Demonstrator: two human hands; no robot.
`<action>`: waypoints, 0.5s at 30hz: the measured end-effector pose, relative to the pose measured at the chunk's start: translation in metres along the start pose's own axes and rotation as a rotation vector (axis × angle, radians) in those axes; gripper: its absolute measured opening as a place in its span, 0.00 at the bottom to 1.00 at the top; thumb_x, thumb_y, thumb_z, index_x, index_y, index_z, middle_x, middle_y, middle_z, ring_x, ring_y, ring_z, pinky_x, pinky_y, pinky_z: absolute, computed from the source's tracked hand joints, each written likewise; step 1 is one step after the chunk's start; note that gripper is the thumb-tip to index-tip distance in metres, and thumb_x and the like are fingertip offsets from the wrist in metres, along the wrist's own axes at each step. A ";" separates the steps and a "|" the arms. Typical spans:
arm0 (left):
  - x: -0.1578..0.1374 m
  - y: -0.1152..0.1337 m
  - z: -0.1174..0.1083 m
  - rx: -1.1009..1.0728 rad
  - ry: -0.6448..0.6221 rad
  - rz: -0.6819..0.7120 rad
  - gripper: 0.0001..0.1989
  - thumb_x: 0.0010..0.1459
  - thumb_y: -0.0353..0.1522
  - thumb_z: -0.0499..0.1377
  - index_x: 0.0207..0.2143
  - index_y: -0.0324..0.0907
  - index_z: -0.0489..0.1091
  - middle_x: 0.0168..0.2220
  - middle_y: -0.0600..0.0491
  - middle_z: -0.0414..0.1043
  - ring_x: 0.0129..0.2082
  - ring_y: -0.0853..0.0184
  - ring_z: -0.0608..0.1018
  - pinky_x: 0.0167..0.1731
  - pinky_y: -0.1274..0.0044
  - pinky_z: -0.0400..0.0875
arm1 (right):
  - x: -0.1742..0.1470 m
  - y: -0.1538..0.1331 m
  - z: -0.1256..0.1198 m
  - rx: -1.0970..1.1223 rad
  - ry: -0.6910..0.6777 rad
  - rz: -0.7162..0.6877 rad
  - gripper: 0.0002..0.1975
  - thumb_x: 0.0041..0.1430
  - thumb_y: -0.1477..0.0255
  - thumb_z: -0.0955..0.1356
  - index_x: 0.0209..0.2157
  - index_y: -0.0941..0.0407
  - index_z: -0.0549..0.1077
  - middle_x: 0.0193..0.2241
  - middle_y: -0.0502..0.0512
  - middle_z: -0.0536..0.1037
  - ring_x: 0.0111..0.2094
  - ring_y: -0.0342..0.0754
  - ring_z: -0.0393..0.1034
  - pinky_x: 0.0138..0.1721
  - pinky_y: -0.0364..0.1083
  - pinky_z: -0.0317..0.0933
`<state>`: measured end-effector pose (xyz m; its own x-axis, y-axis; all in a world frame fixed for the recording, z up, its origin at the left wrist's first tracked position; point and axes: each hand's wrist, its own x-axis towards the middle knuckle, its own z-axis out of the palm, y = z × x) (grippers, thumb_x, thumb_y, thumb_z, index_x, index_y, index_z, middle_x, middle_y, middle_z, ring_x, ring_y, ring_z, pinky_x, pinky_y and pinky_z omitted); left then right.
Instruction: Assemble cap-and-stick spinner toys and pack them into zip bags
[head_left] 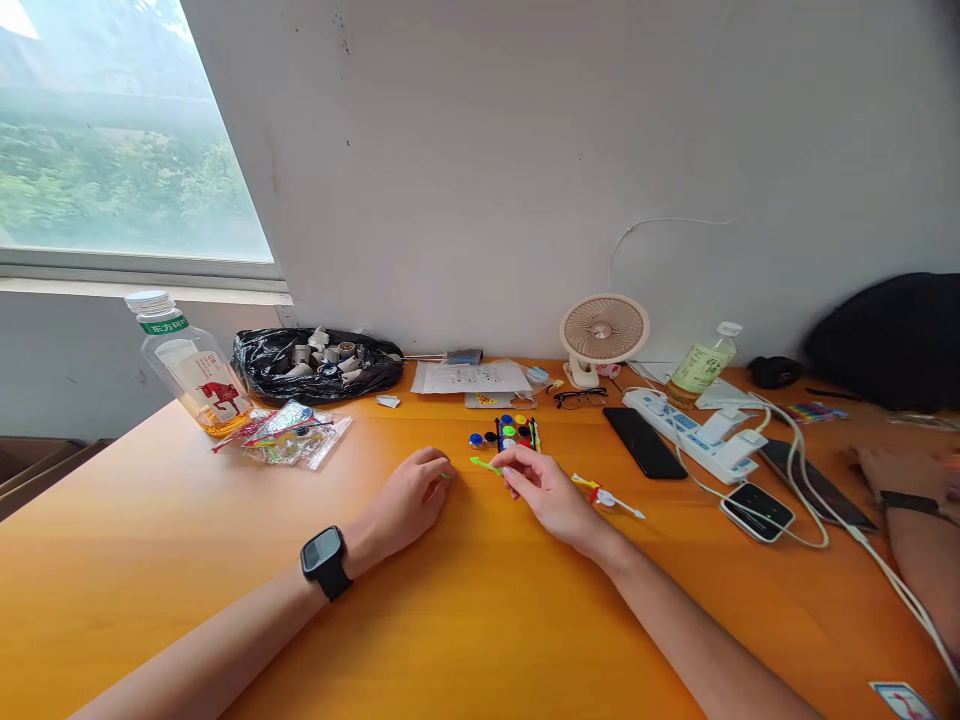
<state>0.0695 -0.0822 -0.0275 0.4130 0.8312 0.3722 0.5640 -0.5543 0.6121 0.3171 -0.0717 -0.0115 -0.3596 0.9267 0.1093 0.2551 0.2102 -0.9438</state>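
Observation:
My right hand (547, 497) pinches a bright green plastic arrow-shaped piece (480, 462) between thumb and fingers, its pointed end sticking out to the left. Opposite it, my left hand (411, 492) rests low over the table with the fingers curled together. A sliver of green (447, 476) shows at those fingertips, mostly hidden. Just beyond the hands lie round coloured pieces (508, 432) between dark blue and black strips. A blue round piece (476, 440) sits left of them. Beside my right wrist are white, yellow and red arrow-like pieces (611, 500).
Left stand a large bottle (202, 385) and plastic packets (289, 435). Behind are a black bag (251, 365), papers (472, 378) and a fan (604, 330). To the right lie a phone (643, 442), a power strip (694, 440) with cables, and another person's arm (919, 540).

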 end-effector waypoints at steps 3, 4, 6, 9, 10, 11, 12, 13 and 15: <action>-0.006 0.016 0.007 -0.098 -0.053 -0.043 0.06 0.64 0.29 0.57 0.42 0.46 0.73 0.40 0.50 0.77 0.36 0.62 0.78 0.37 0.72 0.74 | -0.001 0.000 0.006 0.040 0.036 0.021 0.11 0.64 0.61 0.67 0.41 0.53 0.76 0.36 0.52 0.73 0.36 0.48 0.66 0.37 0.46 0.61; -0.007 0.020 0.011 -0.139 -0.059 -0.056 0.06 0.63 0.29 0.58 0.43 0.46 0.70 0.38 0.51 0.77 0.35 0.63 0.78 0.36 0.73 0.74 | -0.001 0.000 0.007 0.066 0.043 0.035 0.12 0.64 0.61 0.68 0.42 0.53 0.76 0.36 0.52 0.73 0.35 0.48 0.66 0.37 0.46 0.61; -0.008 0.025 0.020 -0.215 -0.063 -0.079 0.10 0.61 0.30 0.61 0.45 0.46 0.67 0.39 0.53 0.76 0.35 0.64 0.77 0.35 0.74 0.73 | -0.003 0.001 0.010 0.126 0.043 0.073 0.13 0.62 0.60 0.69 0.43 0.53 0.75 0.38 0.53 0.74 0.35 0.47 0.65 0.36 0.46 0.61; -0.009 0.022 0.029 -0.294 -0.034 -0.133 0.18 0.60 0.32 0.65 0.51 0.47 0.64 0.39 0.53 0.76 0.36 0.65 0.77 0.34 0.74 0.73 | -0.006 0.001 0.013 0.202 0.038 0.113 0.15 0.59 0.59 0.71 0.42 0.53 0.72 0.37 0.52 0.72 0.33 0.46 0.65 0.34 0.45 0.61; -0.009 0.019 0.030 -0.322 -0.020 -0.152 0.22 0.60 0.33 0.65 0.54 0.47 0.63 0.38 0.53 0.75 0.36 0.65 0.77 0.34 0.75 0.74 | -0.007 0.000 0.013 0.217 0.035 0.121 0.15 0.58 0.59 0.72 0.42 0.53 0.72 0.37 0.51 0.72 0.32 0.45 0.65 0.34 0.45 0.61; -0.010 0.016 0.030 -0.354 -0.013 -0.168 0.26 0.60 0.34 0.66 0.57 0.47 0.61 0.38 0.53 0.75 0.35 0.65 0.77 0.34 0.75 0.74 | -0.008 0.000 0.014 0.226 0.027 0.128 0.15 0.58 0.59 0.72 0.42 0.53 0.71 0.37 0.51 0.71 0.32 0.44 0.64 0.33 0.45 0.61; -0.010 0.013 0.029 -0.385 -0.012 -0.176 0.29 0.59 0.35 0.67 0.60 0.47 0.59 0.39 0.53 0.76 0.36 0.66 0.77 0.34 0.74 0.75 | -0.008 0.000 0.015 0.230 0.014 0.135 0.15 0.58 0.60 0.72 0.41 0.53 0.70 0.37 0.51 0.70 0.31 0.43 0.64 0.32 0.44 0.60; -0.011 0.011 0.027 -0.409 -0.017 -0.177 0.32 0.59 0.35 0.68 0.61 0.47 0.58 0.42 0.52 0.76 0.37 0.66 0.78 0.36 0.74 0.76 | -0.009 0.000 0.016 0.231 -0.005 0.141 0.15 0.58 0.60 0.72 0.41 0.53 0.69 0.37 0.50 0.70 0.30 0.43 0.64 0.32 0.44 0.60; -0.011 0.009 0.024 -0.423 -0.039 -0.156 0.32 0.60 0.35 0.68 0.62 0.48 0.59 0.47 0.50 0.76 0.40 0.65 0.79 0.39 0.72 0.77 | -0.009 0.002 0.019 0.227 -0.044 0.145 0.13 0.58 0.61 0.71 0.39 0.52 0.67 0.37 0.49 0.69 0.30 0.43 0.64 0.30 0.43 0.59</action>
<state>0.0872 -0.0973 -0.0428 0.3777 0.8967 0.2308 0.2834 -0.3492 0.8932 0.3040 -0.0855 -0.0201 -0.3742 0.9265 -0.0410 0.1012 -0.0032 -0.9949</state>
